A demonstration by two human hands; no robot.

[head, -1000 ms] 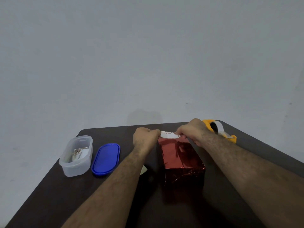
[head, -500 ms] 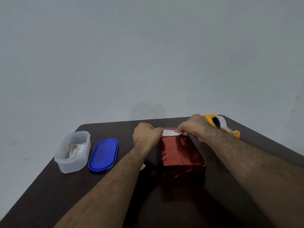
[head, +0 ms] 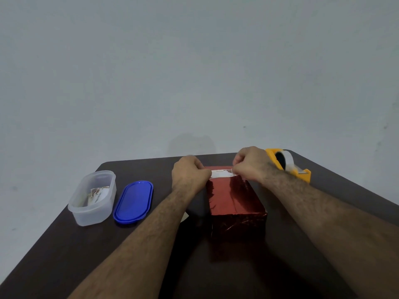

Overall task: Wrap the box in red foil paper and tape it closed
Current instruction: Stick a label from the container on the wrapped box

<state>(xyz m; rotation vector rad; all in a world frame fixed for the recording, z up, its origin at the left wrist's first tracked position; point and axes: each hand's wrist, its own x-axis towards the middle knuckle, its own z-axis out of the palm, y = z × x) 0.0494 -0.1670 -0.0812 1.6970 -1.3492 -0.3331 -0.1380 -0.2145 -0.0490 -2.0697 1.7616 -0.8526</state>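
Your left hand [head: 190, 173] and right hand [head: 250, 165] pinch the two ends of a small white label [head: 221, 174] at the far top edge of the box [head: 235, 197], which sits fully covered in red foil paper [head: 237, 225] at the middle of the dark table [head: 64, 255]. A second ago the label stood raised above that edge; it now lies lower, nearly flat on the foil, so the wrapping looks finished and only the sticking-down remains. The yellow tape dispenser [head: 289, 167] waits just behind your right wrist, while the clear tub [head: 92, 199] of cards and its blue lid [head: 133, 201] rest well to the left.
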